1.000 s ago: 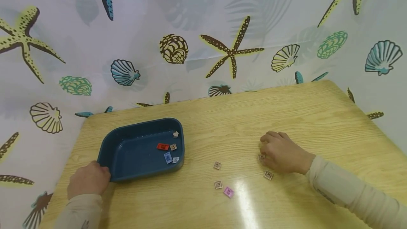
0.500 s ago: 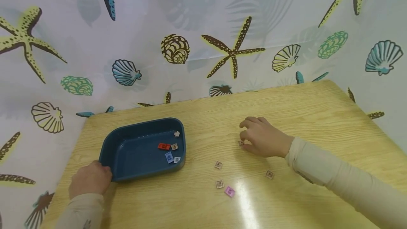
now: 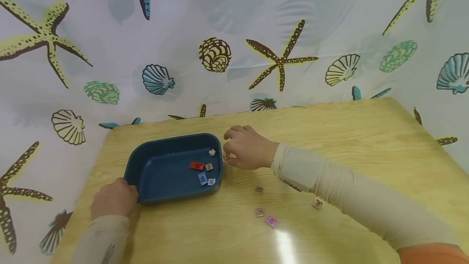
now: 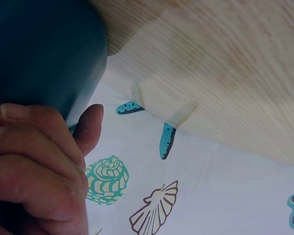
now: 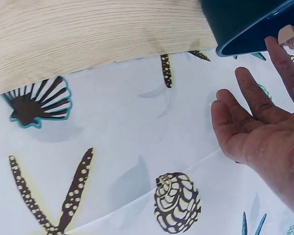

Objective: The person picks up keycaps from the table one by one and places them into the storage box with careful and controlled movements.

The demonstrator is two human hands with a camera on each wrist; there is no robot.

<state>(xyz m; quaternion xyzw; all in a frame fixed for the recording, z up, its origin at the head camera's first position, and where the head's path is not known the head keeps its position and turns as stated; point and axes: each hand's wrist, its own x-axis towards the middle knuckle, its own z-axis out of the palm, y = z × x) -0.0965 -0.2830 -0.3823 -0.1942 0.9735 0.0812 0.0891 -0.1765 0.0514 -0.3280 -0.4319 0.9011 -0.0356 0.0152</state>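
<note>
A dark blue tray (image 3: 172, 195) stands on the left part of the table. My left hand (image 3: 114, 198) grips its near left corner, and in the left wrist view the curled fingers (image 4: 36, 152) lie against the tray wall. At the tray's right rim, my right hand (image 3: 249, 150) pinches a small beige square piece (image 3: 226, 157) with a dark mark on top. That piece (image 5: 286, 35) also shows at the fingertips in the right wrist view. Inside the tray lie a red piece (image 3: 197, 166), a blue piece (image 3: 203, 179) and several small pale ones.
On the wooden table (image 3: 351, 141), right of the tray, lie two beige pieces (image 3: 259, 190), a pink piece (image 3: 272, 221) beside them, and another beige piece (image 3: 318, 203) below the right forearm. A curtain (image 3: 176, 31) printed with shells and starfish hangs behind the table.
My right hand has picked up a beige piece and carried it leftward across the table to the tray's right rim. My left hand keeps its grip on the tray; the head view has shifted slightly.
</note>
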